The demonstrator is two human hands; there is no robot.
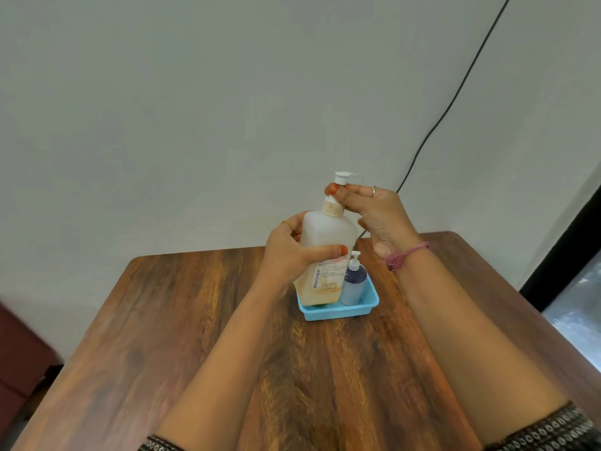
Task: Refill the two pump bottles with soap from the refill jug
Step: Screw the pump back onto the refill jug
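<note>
The task looks barely begun: the left hand (286, 252) grips the big pump bottle (325, 252) standing in the blue tray (338, 309) on the desk (195, 320), the right hand (374, 213) pinches its pump stem (340, 182), the small blue bottle (353, 281) stands untouched beside it, and no refill jug shows.

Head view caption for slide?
Left hand steadies large pump bottle in blue tray; right hand pinches its pump.

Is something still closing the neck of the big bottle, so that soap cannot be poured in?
Yes. The pump head, pinched by the right hand, still sits in the neck of the big bottle, which the left hand grips.
</note>
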